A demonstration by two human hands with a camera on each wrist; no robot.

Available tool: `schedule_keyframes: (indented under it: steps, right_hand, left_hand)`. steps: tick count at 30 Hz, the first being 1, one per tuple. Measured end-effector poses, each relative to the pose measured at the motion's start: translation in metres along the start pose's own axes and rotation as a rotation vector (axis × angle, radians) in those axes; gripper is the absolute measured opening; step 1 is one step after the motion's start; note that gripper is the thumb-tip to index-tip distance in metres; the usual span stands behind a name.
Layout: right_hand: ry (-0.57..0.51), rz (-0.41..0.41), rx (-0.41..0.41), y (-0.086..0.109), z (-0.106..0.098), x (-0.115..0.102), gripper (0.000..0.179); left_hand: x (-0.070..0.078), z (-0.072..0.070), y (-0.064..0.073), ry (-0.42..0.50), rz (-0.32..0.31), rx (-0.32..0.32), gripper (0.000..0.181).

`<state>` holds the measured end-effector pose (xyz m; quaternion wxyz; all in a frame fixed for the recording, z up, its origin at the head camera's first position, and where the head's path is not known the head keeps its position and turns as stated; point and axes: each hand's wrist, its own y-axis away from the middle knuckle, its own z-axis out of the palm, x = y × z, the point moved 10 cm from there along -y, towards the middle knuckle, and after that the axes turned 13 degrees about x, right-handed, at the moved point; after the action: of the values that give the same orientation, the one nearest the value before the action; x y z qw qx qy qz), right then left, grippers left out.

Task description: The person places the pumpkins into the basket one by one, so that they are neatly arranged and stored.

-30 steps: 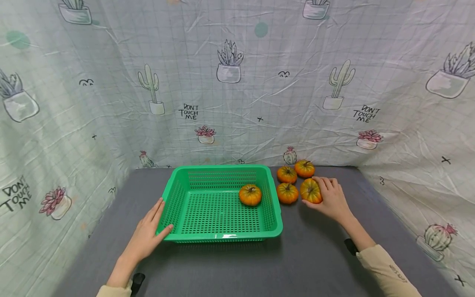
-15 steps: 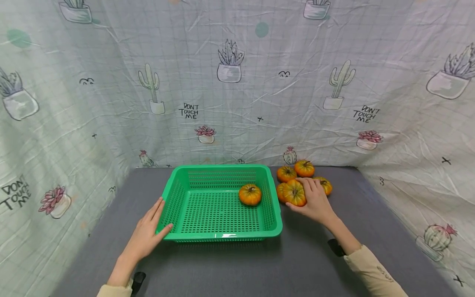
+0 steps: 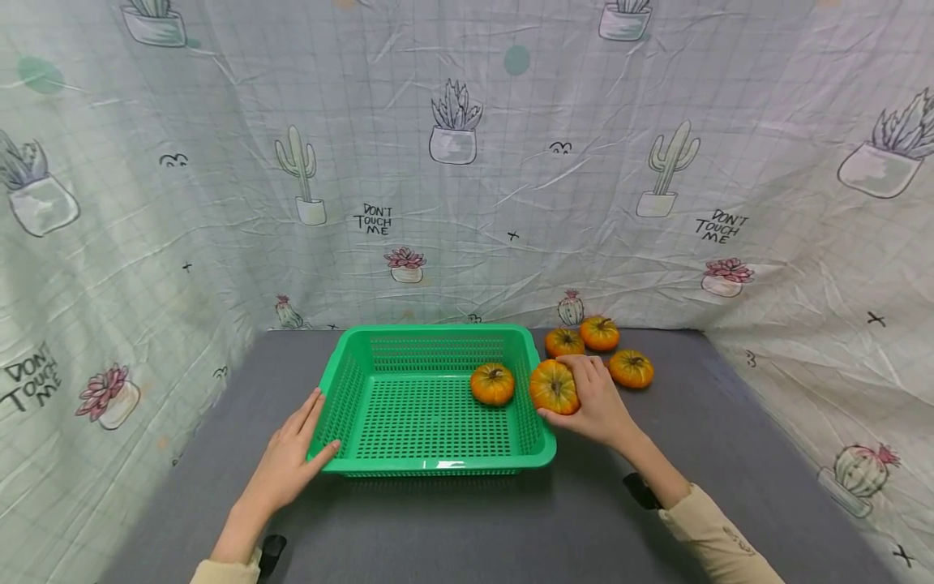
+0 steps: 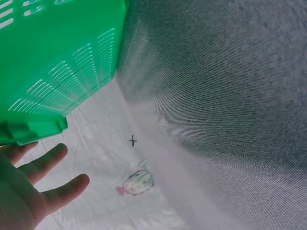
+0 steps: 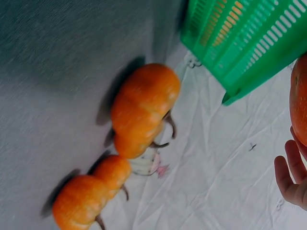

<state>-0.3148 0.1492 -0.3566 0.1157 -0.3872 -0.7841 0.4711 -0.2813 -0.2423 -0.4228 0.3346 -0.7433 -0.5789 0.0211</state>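
Observation:
My right hand (image 3: 594, 401) grips a small orange pumpkin (image 3: 553, 387) with a green-streaked top. It is raised at the right rim of the green slotted plastic basket (image 3: 438, 465); in the right wrist view that pumpkin (image 5: 300, 103) is cut by the frame edge. One more pumpkin (image 3: 492, 384) lies inside the basket, toward its right side. On the left, my other hand (image 3: 287, 458) rests against the basket's left rim with fingers extended. The left wrist view shows those fingers (image 4: 45, 163) straight beside the basket's slotted wall (image 4: 72, 72).
Several pumpkins stay on the dark grey table (image 3: 452, 527) right of the basket: one at the back (image 3: 599, 332), another beside it (image 3: 564, 341), a third farther right (image 3: 631, 369). The right wrist view has a near pumpkin (image 5: 144, 100) too. A patterned cloth (image 3: 467, 186) hangs behind.
The right hand has lifted its pumpkin and carried it left, over another one, to the basket's right rim. A pumpkin formerly behind that hand now shows. The left hand stays put.

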Motion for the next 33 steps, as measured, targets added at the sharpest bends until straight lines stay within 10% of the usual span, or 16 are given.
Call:
schedule_keyframes:
  steps: [21,33]
  right_hand:
    - [0.024,-0.131,-0.236,-0.008,0.047,-0.038,0.074]
    - [0.034,-0.123,-0.434,-0.003,0.073,-0.041,0.073]
  left_hand:
    - [0.007,-0.002,-0.032,-0.147,0.012,-0.01,0.069]
    - [-0.004,0.02,-0.031,-0.097,-0.082,-0.196,0.085]
